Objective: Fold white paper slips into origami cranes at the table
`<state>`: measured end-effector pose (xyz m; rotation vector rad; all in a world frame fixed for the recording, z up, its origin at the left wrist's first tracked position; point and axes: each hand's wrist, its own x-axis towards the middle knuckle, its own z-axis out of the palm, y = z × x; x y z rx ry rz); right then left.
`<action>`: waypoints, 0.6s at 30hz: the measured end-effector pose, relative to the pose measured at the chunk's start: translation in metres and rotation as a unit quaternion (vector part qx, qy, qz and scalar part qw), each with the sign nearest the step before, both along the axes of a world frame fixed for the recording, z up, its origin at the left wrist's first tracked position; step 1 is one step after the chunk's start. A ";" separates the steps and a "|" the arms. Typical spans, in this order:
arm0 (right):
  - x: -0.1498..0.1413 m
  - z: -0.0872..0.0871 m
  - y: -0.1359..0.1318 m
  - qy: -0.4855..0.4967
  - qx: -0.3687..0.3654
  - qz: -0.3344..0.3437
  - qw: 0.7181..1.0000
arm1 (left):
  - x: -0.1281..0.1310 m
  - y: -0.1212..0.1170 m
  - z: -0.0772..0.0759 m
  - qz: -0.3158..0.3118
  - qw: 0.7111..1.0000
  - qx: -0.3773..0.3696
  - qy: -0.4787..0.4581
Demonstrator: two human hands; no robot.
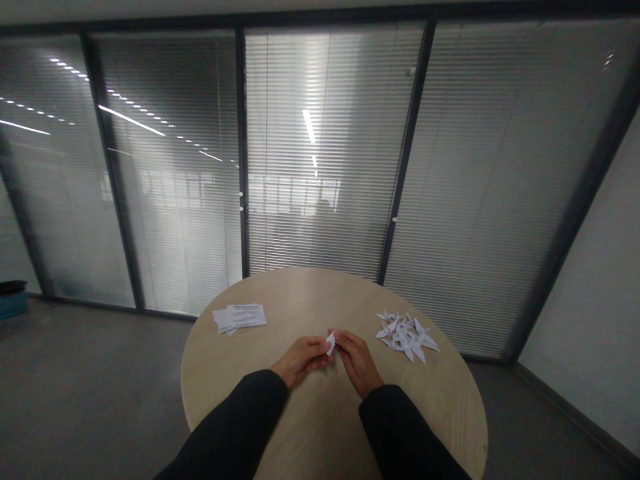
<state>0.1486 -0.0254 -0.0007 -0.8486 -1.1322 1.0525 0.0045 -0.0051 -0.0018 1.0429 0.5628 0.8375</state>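
Between my two hands is a small folded white paper (331,344), held just above the middle of the round table. My left hand (303,360) pinches it from the left with thumb and fingers. From the right, my right hand (356,360) grips its other side, fingertips close to those of the left. The fingers cover much of the paper, so its full shape is hidden. A pile of folded white paper pieces (404,335) with pointed ends, like origami, lies to the right of my right hand.
A small stack of printed white paper sheets (245,316) lies at the left of the round wooden table (310,293). Glass partitions with blinds (320,227) stand behind the table. A blue bin-like container (13,300) is on the floor at far left.
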 end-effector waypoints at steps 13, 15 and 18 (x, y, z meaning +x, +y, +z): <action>-0.001 -0.003 0.001 -0.012 -0.010 0.010 1.000 | -0.004 -0.002 0.004 0.034 0.994 0.085 0.062; -0.002 -0.002 -0.001 -0.006 -0.011 0.017 1.000 | -0.004 -0.002 0.003 0.029 0.994 0.090 0.059; -0.001 0.000 -0.001 -0.004 -0.012 0.018 1.000 | -0.003 0.001 0.001 0.049 0.994 0.078 0.053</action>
